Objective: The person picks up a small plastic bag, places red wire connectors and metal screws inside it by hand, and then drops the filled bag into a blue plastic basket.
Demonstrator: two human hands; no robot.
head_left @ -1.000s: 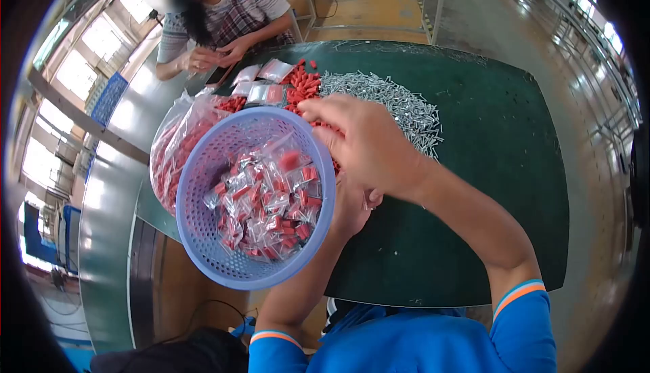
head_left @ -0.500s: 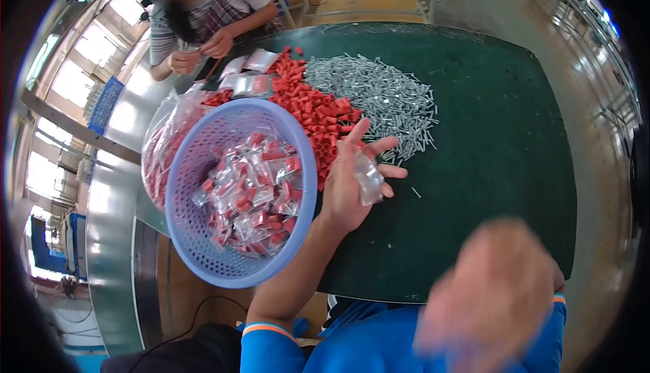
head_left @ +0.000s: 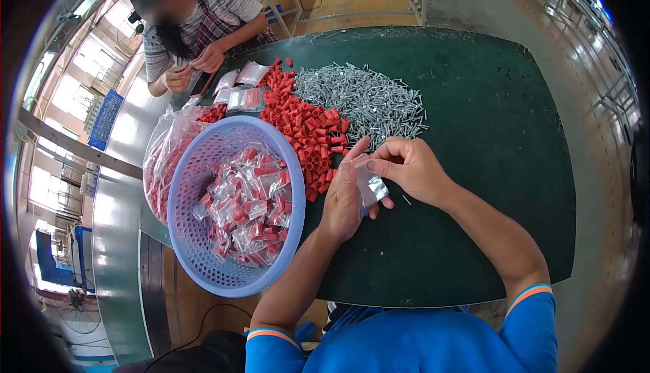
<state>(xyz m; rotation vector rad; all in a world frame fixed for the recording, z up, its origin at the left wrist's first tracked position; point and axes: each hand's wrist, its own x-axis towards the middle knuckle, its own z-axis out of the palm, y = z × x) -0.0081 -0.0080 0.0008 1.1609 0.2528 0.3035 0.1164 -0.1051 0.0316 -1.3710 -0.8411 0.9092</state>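
Note:
My left hand is closed around the lower part of a small clear plastic bag, just right of the red pile. My right hand pinches the bag's top edge between thumb and fingers. Red plastic caps lie heaped beyond my left hand. Beside them spreads a pile of grey screws. A purple perforated basket at the left holds many bagged red pieces.
Across the green table, a co-worker handles something small. Packets of clear bags lie near that person. A large plastic bag of red pieces stands left of the basket. One loose screw lies by my right wrist.
My right hand has moved up from near my body to the small bag and now grips its top edge. The view has shifted slightly.

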